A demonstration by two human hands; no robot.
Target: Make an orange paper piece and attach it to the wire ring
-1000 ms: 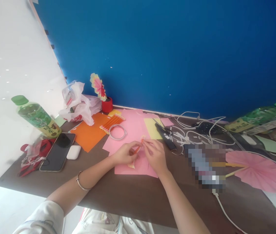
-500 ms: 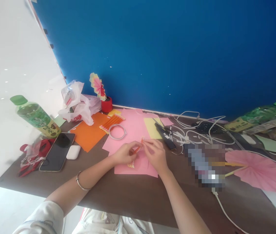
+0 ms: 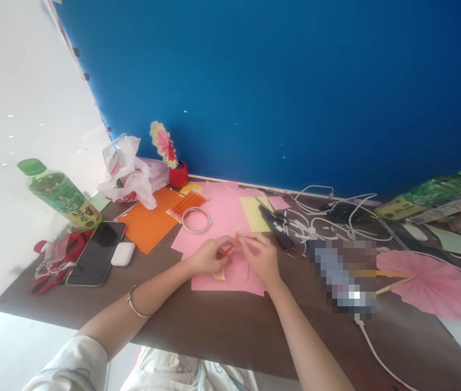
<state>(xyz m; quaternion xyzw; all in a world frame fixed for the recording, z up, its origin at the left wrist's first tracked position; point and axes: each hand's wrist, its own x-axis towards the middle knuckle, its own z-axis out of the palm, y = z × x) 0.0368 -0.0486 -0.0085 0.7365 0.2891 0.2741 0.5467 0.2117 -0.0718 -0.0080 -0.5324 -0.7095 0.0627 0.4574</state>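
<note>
Above the pink sheets (image 3: 222, 285), my two hands meet around a narrow pleated orange paper strip (image 3: 228, 251) with pale yellow edging. My left hand (image 3: 211, 256) is closed on the strip's middle, and one pale pleated end shows below its fingers. Thumb and fingertips of my right hand (image 3: 261, 258) pinch the upper end, partly covering it. A pleated orange paper (image 3: 189, 205) with yellow edges lies beyond my left hand, with a roll of narrow tape (image 3: 196, 232) resting on its near side.
Left of the hands are orange sheets (image 3: 144, 225), a phone (image 3: 97, 255), a white earbud case (image 3: 123, 254) and a green-capped bottle (image 3: 61, 195). To the right lie a black-handled cutter (image 3: 277, 228), tangled white cables (image 3: 310, 228) and a pink paper fan (image 3: 438, 282).
Both hands stay almost in place around the strip. The right fingertips have shifted very slightly at its upper end. Nothing else has visibly moved.
</note>
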